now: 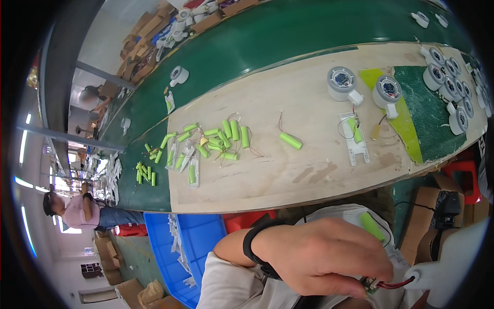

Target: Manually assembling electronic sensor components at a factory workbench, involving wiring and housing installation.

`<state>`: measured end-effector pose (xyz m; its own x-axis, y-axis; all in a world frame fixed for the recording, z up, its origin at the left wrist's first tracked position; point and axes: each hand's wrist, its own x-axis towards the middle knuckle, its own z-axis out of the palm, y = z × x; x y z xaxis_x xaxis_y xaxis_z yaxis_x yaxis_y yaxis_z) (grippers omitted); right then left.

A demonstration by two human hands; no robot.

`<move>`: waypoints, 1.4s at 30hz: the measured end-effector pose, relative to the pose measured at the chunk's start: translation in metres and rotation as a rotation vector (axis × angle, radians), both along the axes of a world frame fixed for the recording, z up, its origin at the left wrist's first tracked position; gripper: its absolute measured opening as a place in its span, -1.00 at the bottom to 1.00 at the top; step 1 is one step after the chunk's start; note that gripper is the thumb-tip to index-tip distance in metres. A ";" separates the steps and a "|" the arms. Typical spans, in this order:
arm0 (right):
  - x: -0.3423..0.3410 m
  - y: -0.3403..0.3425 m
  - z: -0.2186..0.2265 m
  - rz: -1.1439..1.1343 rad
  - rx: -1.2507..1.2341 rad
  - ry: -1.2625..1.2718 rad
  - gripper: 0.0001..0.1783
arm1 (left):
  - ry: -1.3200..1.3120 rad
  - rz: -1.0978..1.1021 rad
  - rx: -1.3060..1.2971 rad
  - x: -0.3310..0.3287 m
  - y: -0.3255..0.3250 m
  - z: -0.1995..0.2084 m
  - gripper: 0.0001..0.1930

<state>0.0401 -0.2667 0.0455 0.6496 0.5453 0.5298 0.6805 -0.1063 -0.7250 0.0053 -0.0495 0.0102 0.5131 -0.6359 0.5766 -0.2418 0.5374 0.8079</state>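
Note:
My left hand (321, 257), with a black band on its wrist, reaches in from the lower left. Its thumb and fingers pinch a small green circuit board (369, 285). Red and dark wires (396, 283) run from the board into a hole in a large white plastic housing (458, 268) at the lower right. Just beyond my knuckles lies a green cylindrical battery (371, 226), partly covered by the hand. A sliver of skin under the housing may be my right hand (418, 300); its fingers are hidden.
A wooden board (257, 180) on the green bench carries loose green batteries (216, 141), a white bracket (355, 147) and round grey-white units (342, 82). More units (447, 85) cluster at right. Blue bins (170, 257) stand below left. Another person (77, 208) stands at far left.

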 end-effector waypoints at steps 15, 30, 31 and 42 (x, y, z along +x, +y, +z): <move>0.059 -0.009 -0.006 0.628 0.144 0.073 -0.13 | 0.031 -0.002 0.155 0.044 0.026 0.000 -0.79; 0.073 0.054 -0.083 -0.149 0.462 0.779 -0.32 | 0.796 0.408 0.053 0.152 0.079 0.006 -0.68; 0.073 0.049 -0.083 -0.135 0.458 0.779 -0.32 | 0.833 0.425 0.039 0.172 0.088 0.008 -0.74; 0.048 0.026 -0.087 -0.031 -0.016 0.624 -0.70 | 0.552 1.014 0.946 0.279 0.201 -0.044 -0.55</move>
